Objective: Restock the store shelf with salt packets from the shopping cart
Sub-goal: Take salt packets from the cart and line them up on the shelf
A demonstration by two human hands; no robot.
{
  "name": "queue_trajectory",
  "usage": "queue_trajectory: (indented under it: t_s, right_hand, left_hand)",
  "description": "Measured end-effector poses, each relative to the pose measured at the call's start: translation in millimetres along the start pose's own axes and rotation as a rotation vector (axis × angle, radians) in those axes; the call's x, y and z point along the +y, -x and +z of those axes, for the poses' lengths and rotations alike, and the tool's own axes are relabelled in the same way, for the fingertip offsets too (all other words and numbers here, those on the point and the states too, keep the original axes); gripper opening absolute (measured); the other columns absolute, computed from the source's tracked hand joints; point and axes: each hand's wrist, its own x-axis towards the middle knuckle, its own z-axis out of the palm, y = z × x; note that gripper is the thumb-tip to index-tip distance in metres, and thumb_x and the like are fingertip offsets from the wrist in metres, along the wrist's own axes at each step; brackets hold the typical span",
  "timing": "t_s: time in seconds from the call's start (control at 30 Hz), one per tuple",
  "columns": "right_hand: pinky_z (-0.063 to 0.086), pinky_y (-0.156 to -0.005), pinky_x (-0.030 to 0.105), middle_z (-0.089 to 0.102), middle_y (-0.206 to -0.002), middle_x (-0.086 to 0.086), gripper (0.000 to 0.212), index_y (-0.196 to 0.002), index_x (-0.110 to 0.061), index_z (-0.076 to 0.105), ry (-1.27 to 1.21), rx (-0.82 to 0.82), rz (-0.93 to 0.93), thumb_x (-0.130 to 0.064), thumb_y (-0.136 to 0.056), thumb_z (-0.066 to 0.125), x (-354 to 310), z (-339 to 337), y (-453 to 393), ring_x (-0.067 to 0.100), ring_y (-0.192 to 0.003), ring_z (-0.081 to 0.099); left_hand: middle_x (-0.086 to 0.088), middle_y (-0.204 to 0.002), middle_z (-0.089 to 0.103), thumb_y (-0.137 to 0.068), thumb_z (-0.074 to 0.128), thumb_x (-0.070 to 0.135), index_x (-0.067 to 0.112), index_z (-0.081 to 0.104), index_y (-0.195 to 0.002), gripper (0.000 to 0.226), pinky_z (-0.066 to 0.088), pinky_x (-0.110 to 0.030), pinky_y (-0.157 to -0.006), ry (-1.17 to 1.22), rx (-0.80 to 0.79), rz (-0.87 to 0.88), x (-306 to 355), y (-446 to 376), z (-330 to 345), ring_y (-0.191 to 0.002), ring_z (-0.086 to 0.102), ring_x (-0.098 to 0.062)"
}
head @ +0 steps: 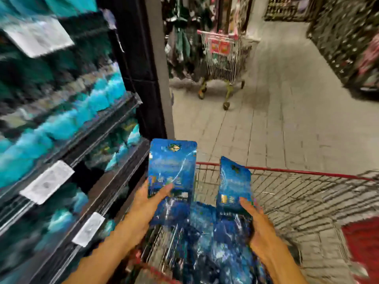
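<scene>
Above the red-rimmed shopping cart [287, 171], the left hand [143, 203] grips one blue salt packet [172, 169] upright; the right hand [256, 222] grips a second packet [233, 185]. More packets [205, 242] lie inside; the shelf [114, 160] stands left of the cart.

You have two blue salt packets, one [171, 173] upright over the red-rimmed shopping cart [307, 173], the other [233, 185] tilted, beside the dark shelf [114, 160].
</scene>
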Motion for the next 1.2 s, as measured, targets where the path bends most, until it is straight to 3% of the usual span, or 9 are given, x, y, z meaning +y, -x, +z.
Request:
queue_trajectory:
  t_s: [0.1, 0.2, 0.37, 0.5, 0.63, 0.83, 0.93, 1.07, 1.2]
  right_hand:
    - [0.062, -0.064, 0.040, 0.076, -0.107, -0.001, 0.051, -0.116, -0.034, 0.065, 0.030, -0.153, -0.118, -0.032, -0.067, 0.076, -30, 66, 32, 0.021, -0.095, 0.073]
    - [0.061, -0.057, 0.034, 0.078, -0.097, -0.001, 0.038, -0.107, -0.032, 0.068, 0.065, -0.314, -0.228, -0.024, -0.071, 0.075, -50, 127, 63, 0.016, -0.084, 0.076]
    - [0.062, -0.064, 0.040, 0.076, -0.106, 0.012, 0.035, -0.114, -0.013, 0.067, 0.104, -0.523, -0.360, -0.017, -0.079, 0.069, -68, 213, 101, 0.028, -0.087, 0.075]
    - [0.063, -0.071, 0.041, 0.074, -0.110, 0.018, 0.033, -0.110, -0.006, 0.070, 0.135, -0.695, -0.412, -0.013, -0.078, 0.068, -82, 272, 124, 0.031, -0.089, 0.074]
    - [0.062, -0.069, 0.037, 0.075, -0.109, 0.014, 0.031, -0.108, -0.007, 0.071, 0.147, -0.911, -0.456, -0.013, -0.077, 0.069, -96, 336, 156, 0.028, -0.089, 0.074]
    - [0.059, -0.063, 0.032, 0.077, -0.099, 0.009, 0.027, -0.101, -0.012, 0.072, 0.156, -1.172, -0.448, -0.013, -0.074, 0.071, -117, 450, 209, 0.019, -0.079, 0.075]
    - [0.062, -0.067, 0.037, 0.076, -0.103, 0.010, 0.028, -0.112, -0.011, 0.068, 0.157, -1.222, -0.429, -0.006, -0.085, 0.067, -121, 516, 228, 0.022, -0.080, 0.074]
    - [0.062, -0.077, 0.042, 0.072, -0.114, 0.014, 0.035, -0.125, -0.007, 0.062, 0.191, -1.244, -0.424, -0.002, -0.090, 0.063, -113, 593, 232, 0.024, -0.084, 0.072]
    - [0.051, -0.098, 0.056, 0.068, -0.122, 0.019, 0.029, -0.117, -0.007, 0.065, 0.236, -1.222, -0.411, 0.000, -0.089, 0.066, -93, 657, 210, 0.038, -0.113, 0.065]
  left_hand:
    - [0.001, -0.105, 0.076, -0.058, 0.079, 0.048, 0.018, 0.069, -0.113, 0.063, 0.056, -0.021, -0.067, 0.008, 0.076, 0.133, 57, 33, -42, -0.093, 0.073, -0.015]
    - [0.000, -0.108, 0.075, -0.059, 0.081, 0.047, 0.023, 0.067, -0.116, 0.063, 0.059, -0.029, -0.068, 0.043, 0.121, 0.231, 101, 61, -76, -0.096, 0.073, -0.021]
    - [0.002, -0.115, 0.073, -0.064, 0.087, 0.048, 0.024, 0.066, -0.116, 0.061, 0.054, -0.049, -0.094, 0.011, 0.293, 0.414, 159, 107, -123, -0.106, 0.069, -0.023]
    - [0.005, -0.113, 0.073, -0.070, 0.081, 0.041, 0.025, 0.067, -0.115, 0.050, 0.057, -0.037, -0.086, -0.012, 0.410, 0.565, 200, 147, -148, -0.107, 0.069, -0.019]
    - [0.002, -0.111, 0.074, -0.068, 0.079, 0.038, 0.024, 0.068, -0.112, 0.048, 0.055, -0.051, -0.092, 0.016, 0.521, 0.638, 241, 191, -174, -0.105, 0.070, -0.021]
    - [-0.005, -0.110, 0.074, -0.083, 0.075, 0.018, 0.015, 0.069, -0.114, 0.033, 0.053, -0.054, -0.094, 0.039, 0.706, 0.702, 311, 232, -235, -0.106, 0.069, -0.026]
    - [-0.009, -0.111, 0.074, -0.085, 0.072, 0.012, 0.010, 0.066, -0.119, 0.035, 0.057, -0.049, -0.088, 0.103, 0.767, 0.686, 342, 228, -276, -0.102, 0.070, -0.028]
    - [-0.010, -0.103, 0.074, -0.082, 0.074, 0.006, 0.008, 0.066, -0.114, 0.033, 0.059, -0.038, -0.064, 0.144, 0.853, 0.642, 361, 197, -327, -0.080, 0.072, -0.024]
    - [-0.010, -0.091, 0.075, -0.077, 0.079, 0.004, 0.012, 0.065, -0.099, 0.028, 0.060, -0.042, -0.061, 0.220, 0.929, 0.572, 363, 146, -372, -0.072, 0.072, -0.024]
